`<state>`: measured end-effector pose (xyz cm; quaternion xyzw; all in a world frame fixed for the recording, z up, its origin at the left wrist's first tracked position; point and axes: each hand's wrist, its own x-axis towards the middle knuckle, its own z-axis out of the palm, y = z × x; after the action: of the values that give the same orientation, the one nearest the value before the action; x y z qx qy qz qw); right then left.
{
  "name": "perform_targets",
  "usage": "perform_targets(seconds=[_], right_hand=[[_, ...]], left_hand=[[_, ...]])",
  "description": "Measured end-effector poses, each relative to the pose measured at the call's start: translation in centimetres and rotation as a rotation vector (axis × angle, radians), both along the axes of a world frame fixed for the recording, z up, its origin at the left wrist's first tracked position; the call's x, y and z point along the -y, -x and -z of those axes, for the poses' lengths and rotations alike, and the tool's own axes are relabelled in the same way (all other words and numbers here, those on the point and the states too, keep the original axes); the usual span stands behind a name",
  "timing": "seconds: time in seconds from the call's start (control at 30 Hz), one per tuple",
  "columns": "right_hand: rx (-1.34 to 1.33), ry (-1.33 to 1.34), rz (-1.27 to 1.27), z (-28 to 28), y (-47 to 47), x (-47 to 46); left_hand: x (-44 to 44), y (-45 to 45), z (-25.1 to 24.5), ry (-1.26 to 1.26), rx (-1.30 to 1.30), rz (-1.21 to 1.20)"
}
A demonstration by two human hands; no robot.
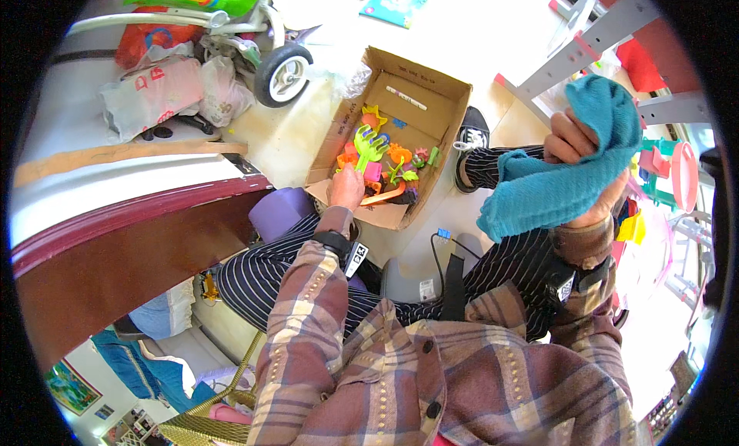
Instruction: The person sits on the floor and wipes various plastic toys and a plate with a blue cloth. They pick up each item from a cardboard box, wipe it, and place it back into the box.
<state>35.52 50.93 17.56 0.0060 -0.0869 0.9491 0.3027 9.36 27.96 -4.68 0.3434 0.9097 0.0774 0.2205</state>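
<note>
In the head view, my left hand [346,187] reaches over the near left edge of an open cardboard box [447,99]. Its fingers close around the handle of a lime green toy rake [369,147], whose tines point away from me. Around the rake lie an orange and yellow toy [373,118], a pink toy block [373,171], an orange flower-shaped toy [399,153] and an orange curved toy strip [383,195]. Up on the right, my right hand [568,135] grips a teal cloth [554,195], which is folded over and hangs down.
A white-rimmed wheel [284,75] of a ride-on toy stands beyond the box, beside plastic bags [153,94]. A metal ladder [583,48] rises at the right. A maroon-edged wooden panel [144,255] is at my left. My shoe [474,128] rests against the box's right side.
</note>
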Motion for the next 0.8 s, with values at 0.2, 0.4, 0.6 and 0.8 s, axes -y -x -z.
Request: perform_targets(seconds=[0.2, 0.4, 0.6, 0.8], right_hand=[[0.417, 0.039, 0.119, 1.2, 0.3, 0.5], [0.601, -0.053, 0.138, 2.2, 2.7, 1.3], [0.626, -0.126, 0.059, 2.6, 5.1, 3.0], [0.326, -0.243, -0.135, 2.8, 6.5, 3.6]], left_hand=[[-0.8, 0.6, -8.5, -0.471, 0.341, -0.235], [0.2, -4.6, -18.1, -0.856, 0.552, -0.229], [0.0, -7.5, -19.8, -0.977, 0.453, -0.109], [0.4, -7.1, -19.6, -0.867, 1.014, -0.112]])
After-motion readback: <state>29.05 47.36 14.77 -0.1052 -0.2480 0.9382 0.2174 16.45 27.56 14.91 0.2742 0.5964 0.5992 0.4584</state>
